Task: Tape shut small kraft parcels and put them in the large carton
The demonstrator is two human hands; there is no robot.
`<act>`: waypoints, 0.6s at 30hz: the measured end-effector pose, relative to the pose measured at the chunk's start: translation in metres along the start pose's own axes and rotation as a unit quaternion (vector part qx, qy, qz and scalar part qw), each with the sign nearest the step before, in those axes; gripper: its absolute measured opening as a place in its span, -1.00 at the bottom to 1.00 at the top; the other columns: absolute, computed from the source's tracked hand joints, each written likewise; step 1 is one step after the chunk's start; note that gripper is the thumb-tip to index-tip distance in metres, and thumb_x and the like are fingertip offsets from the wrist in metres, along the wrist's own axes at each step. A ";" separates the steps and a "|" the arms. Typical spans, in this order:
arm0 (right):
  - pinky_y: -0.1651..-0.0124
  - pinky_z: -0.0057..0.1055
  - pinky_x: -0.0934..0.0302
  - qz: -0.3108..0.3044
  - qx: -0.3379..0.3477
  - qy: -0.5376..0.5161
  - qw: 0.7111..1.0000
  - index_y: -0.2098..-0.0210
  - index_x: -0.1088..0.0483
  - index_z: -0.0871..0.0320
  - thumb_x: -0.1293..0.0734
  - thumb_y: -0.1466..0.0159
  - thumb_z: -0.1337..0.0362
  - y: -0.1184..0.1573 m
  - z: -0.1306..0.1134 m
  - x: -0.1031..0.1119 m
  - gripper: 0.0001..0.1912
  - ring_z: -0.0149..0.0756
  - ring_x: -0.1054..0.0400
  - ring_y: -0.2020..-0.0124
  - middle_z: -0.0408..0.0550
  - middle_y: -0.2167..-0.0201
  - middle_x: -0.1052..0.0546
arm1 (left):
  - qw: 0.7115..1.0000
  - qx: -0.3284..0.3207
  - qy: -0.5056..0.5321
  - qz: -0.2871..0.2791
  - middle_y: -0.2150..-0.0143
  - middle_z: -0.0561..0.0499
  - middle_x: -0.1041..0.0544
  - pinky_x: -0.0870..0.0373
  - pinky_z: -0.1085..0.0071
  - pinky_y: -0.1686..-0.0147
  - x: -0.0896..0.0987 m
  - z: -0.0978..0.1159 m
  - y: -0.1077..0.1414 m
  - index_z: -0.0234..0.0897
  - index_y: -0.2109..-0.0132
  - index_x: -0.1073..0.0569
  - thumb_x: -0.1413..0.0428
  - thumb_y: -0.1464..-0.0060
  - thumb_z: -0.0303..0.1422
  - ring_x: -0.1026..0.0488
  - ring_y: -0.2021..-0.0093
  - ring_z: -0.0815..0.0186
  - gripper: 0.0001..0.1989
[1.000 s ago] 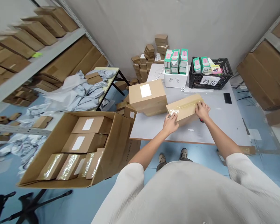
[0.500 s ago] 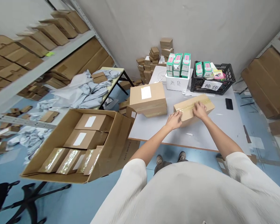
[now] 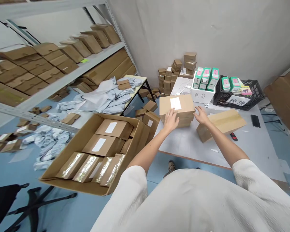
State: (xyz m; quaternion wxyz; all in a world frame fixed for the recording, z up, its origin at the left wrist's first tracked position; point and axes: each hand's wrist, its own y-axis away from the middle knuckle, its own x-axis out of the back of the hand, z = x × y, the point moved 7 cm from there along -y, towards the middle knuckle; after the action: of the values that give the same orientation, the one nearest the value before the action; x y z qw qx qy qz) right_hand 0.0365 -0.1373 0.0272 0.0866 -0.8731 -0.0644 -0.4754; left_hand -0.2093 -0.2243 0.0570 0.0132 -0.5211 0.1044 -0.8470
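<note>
A cardboard box [image 3: 187,102] with a white label on top stands on the table, apparently stacked on another. My left hand [image 3: 171,120] rests on its near edge, fingers stretched out and apart. At the right end of this box hovers my right hand [image 3: 201,116], open, its fingertips close to the side; whether they touch is not clear. Partly behind my right forearm lies a second cardboard box [image 3: 226,119], with tape along its top and neither hand on it. Beside that box is a small red and black tool [image 3: 234,136].
A large open carton [image 3: 47,175] holding several boxes stands left of the table [image 3: 183,145]. At the table's back are a white bin [image 3: 203,97] and black crate [image 3: 255,96] with green packs. A phone [image 3: 255,120] lies right. Shelving [image 3: 70,75] fills the left.
Both hands have left the taped box and moved left to the labelled box. The taped box now sits angled, and the red and black tool shows beside it. My view has turned left.
</note>
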 end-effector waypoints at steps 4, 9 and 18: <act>-0.42 0.21 -0.19 0.008 -0.047 0.001 0.999 -0.44 -0.31 0.11 -0.27 -0.42 -0.03 -0.016 -0.012 -0.015 -0.32 0.25 -0.14 -0.49 0.31 -0.48 -0.27 | 0.999 0.042 0.018 0.026 -0.62 -0.21 -0.18 -0.12 -0.12 -0.56 0.020 -0.057 -0.020 -0.22 -0.44 -0.41 -0.04 -0.35 -0.36 -0.05 -0.63 -0.09 -0.45; -0.39 0.29 -0.21 0.017 -0.085 0.015 0.996 -0.41 -0.34 0.10 -0.30 -0.37 0.02 -0.022 -0.019 -0.023 -0.33 0.33 -0.20 -0.42 0.31 -0.46 -0.30 | 0.997 0.057 0.043 0.003 -0.64 -0.16 -0.14 -0.13 -0.21 -0.55 0.013 -0.095 -0.042 -0.17 -0.48 -0.36 -0.09 -0.29 -0.34 -0.02 -0.64 -0.16 -0.37; -0.41 0.11 -0.23 0.049 -0.097 -0.009 0.994 -0.34 -0.37 0.14 -0.31 -0.29 0.08 -0.023 -0.023 -0.018 -0.34 0.17 -0.29 -0.34 0.27 -0.35 -0.43 | 0.995 0.057 0.075 -0.028 -0.66 -0.25 -0.07 -0.24 -0.14 -0.50 0.001 -0.092 -0.037 -0.28 -0.52 -0.29 -0.02 -0.37 -0.34 -0.14 -0.60 -0.19 -0.37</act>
State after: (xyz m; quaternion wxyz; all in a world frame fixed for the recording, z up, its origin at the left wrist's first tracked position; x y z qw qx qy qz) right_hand 0.0037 -0.1205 0.0261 0.0244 -0.8840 0.0242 -0.4663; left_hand -0.2880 -0.1734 0.0251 0.0113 -0.4570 0.0414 -0.8884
